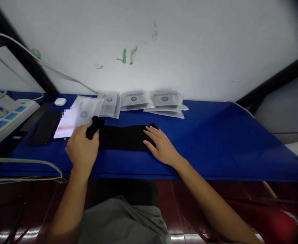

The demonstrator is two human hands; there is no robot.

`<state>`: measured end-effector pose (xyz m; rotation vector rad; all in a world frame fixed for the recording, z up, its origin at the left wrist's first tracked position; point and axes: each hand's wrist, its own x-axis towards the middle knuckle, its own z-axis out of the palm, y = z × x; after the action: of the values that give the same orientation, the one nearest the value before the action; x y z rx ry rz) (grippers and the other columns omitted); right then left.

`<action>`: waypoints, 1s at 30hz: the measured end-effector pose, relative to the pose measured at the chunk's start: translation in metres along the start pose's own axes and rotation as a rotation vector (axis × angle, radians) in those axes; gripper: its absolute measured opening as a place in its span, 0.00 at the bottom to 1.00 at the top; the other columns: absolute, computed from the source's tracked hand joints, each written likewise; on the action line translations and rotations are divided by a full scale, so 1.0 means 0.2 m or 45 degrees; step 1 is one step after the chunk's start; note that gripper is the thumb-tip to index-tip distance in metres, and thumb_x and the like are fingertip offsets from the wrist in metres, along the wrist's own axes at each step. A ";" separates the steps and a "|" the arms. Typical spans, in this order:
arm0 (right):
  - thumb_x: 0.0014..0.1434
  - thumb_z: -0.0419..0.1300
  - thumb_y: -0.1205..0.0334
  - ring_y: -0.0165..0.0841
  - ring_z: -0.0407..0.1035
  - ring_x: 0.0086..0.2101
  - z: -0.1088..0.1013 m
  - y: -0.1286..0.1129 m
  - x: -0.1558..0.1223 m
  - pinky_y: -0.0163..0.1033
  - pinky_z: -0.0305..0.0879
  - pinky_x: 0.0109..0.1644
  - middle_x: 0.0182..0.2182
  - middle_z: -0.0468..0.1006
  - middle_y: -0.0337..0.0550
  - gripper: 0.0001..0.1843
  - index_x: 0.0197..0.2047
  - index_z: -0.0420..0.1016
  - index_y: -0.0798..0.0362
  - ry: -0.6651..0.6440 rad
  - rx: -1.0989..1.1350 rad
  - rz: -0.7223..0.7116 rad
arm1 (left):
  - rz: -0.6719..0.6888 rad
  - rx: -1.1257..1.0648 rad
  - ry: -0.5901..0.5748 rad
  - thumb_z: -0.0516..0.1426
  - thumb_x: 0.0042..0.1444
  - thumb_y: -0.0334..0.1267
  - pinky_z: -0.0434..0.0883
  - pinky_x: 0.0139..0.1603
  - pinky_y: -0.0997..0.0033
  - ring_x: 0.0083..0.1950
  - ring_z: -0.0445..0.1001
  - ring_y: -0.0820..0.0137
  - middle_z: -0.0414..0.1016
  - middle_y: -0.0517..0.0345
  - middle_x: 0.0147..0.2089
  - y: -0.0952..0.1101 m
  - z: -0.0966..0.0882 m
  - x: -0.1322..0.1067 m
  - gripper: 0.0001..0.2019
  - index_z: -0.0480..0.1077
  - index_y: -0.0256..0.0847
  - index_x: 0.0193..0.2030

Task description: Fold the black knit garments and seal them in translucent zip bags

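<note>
A long piece of black stretchy-looking fabric lies across the blue table in front of me; its exact kind does not show. Its left end is bunched or rolled up, and my left hand is closed on that end with the thumb toward me. At the other end my right hand rests palm down, fingers stretched out flat over the cloth. Between the hands the fabric lies fairly smooth.
Several frosted zip bags with printed lettering lie along the wall. To the left are a lit phone, a dark phone, a white earbud case and a power strip. Cables hang near the left front edge.
</note>
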<state>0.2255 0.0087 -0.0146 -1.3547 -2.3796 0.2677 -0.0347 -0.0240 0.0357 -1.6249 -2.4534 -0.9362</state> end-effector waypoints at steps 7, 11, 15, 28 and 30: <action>0.66 0.48 0.49 0.43 0.55 0.64 0.01 0.01 0.00 0.61 0.52 0.65 0.62 0.65 0.51 0.25 0.61 0.66 0.52 0.033 0.047 0.005 | 0.357 -0.102 -0.027 0.56 0.59 0.38 0.71 0.43 0.62 0.44 0.76 0.60 0.78 0.53 0.44 0.16 0.07 -0.07 0.09 0.73 0.42 0.45; 0.66 0.48 0.50 0.43 0.56 0.63 0.01 0.02 -0.01 0.60 0.51 0.66 0.62 0.65 0.52 0.25 0.61 0.66 0.53 0.065 0.091 0.008 | 0.664 -0.235 -0.195 0.56 0.60 0.48 0.69 0.54 0.58 0.55 0.71 0.59 0.74 0.48 0.55 0.16 0.11 -0.11 0.22 0.68 0.40 0.57; 0.67 0.47 0.51 0.42 0.57 0.63 0.01 0.02 -0.01 0.60 0.50 0.66 0.61 0.66 0.53 0.25 0.61 0.66 0.54 0.105 0.147 0.038 | 0.749 -0.215 -0.417 0.48 0.64 0.49 0.59 0.64 0.51 0.66 0.61 0.58 0.65 0.47 0.64 0.09 0.16 -0.12 0.24 0.64 0.40 0.62; 0.66 0.47 0.50 0.42 0.59 0.62 0.01 0.03 -0.01 0.59 0.51 0.66 0.60 0.68 0.52 0.24 0.60 0.67 0.52 0.144 0.195 0.065 | 0.086 0.127 -0.427 0.50 0.57 0.59 0.68 0.53 0.47 0.56 0.68 0.46 0.72 0.38 0.49 0.01 0.10 -0.10 0.31 0.70 0.30 0.51; 0.66 0.47 0.50 0.41 0.59 0.62 0.01 0.03 -0.02 0.59 0.52 0.66 0.60 0.68 0.51 0.24 0.60 0.67 0.51 0.159 0.197 0.069 | 0.040 0.126 -0.487 0.52 0.54 0.60 0.69 0.49 0.50 0.53 0.69 0.48 0.73 0.41 0.46 0.01 0.11 -0.09 0.29 0.70 0.33 0.47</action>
<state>0.2305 0.0090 -0.0189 -1.3249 -2.1751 0.3636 -0.0183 -0.0276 0.0123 -1.9542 -2.6442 -0.5275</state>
